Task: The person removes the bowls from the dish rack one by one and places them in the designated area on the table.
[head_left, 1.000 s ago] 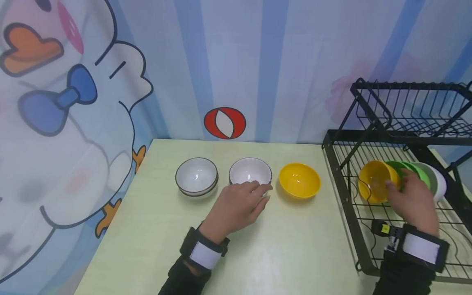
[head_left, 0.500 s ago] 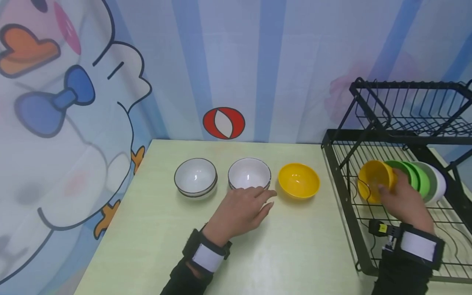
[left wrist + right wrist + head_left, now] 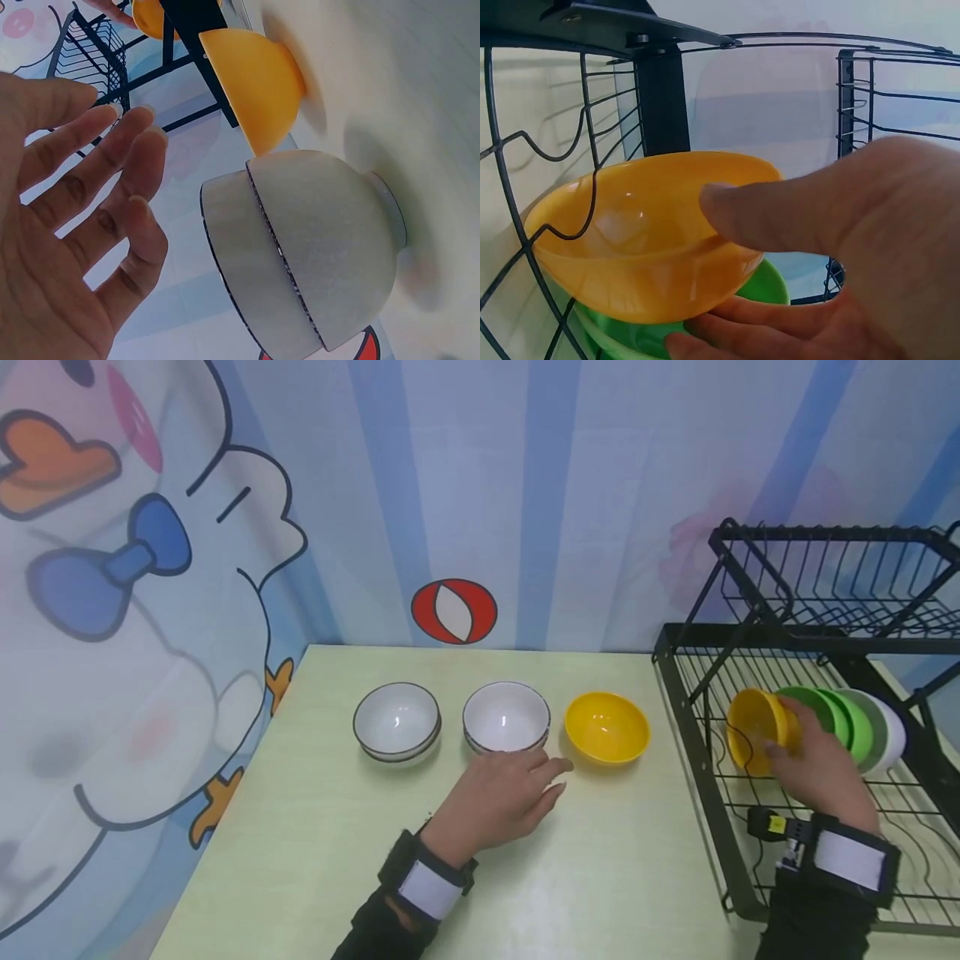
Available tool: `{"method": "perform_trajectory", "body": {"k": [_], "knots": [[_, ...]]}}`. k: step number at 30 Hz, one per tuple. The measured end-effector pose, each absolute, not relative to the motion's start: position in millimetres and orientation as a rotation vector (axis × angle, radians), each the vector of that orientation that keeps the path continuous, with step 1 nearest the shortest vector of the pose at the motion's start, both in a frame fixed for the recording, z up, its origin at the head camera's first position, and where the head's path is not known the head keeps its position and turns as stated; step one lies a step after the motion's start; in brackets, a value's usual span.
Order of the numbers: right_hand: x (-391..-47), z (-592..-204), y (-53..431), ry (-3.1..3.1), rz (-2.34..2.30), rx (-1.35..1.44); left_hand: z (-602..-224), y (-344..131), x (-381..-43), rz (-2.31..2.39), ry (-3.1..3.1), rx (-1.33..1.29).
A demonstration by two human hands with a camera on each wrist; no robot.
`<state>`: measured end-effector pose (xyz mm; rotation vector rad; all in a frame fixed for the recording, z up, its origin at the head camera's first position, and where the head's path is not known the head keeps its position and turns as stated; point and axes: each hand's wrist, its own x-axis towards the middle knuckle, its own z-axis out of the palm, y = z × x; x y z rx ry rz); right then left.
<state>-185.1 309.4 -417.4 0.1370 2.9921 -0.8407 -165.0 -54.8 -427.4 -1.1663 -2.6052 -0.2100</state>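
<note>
In the dish rack point(image 3: 693, 760) a yellow bowl point(image 3: 752, 735) stands on its side. My right hand point(image 3: 823, 768) grips it; in the right wrist view the thumb lies inside the yellow bowl point(image 3: 645, 217) and the fingers are behind it. Green bowls point(image 3: 855, 727) and a white bowl point(image 3: 892, 735) stand behind that, on the right. My left hand point(image 3: 498, 802) hovers in front of the middle stack of white bowls point(image 3: 506, 714), fingers loosely bent and holding nothing. The left wrist view shows the dark-rimmed stacked white bowls point(image 3: 322, 240) apart from the fingers.
Another stack of white bowls point(image 3: 397, 718) is at the table's left. A yellow bowl point(image 3: 607, 727) sits upright between the middle stack and the rack. The rack's upper tier point(image 3: 840, 535) rises at the back right, before a printed backdrop point(image 3: 480, 485).
My right hand has shifted left from the green bowls onto the yellow bowl and now grips it. My left hand has drifted slightly right and toward the near edge, away from the middle stack.
</note>
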Motion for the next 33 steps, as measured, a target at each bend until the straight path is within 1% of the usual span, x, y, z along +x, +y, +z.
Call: {"method": "perform_trajectory", "body": {"k": [4, 17, 33], "knots": [[-185, -416, 308, 3.023, -0.839, 0.136, -430, -52, -165, -0.216, -2.598, -1.183], [-184, -412, 302, 3.062, -0.888, 0.3, -439, -44, -163, -0.178, -2.586, -1.263], [-183, -409, 300, 3.082, -0.901, 0.353, -442, -41, -160, -0.176, -2.568, -1.308]]}}
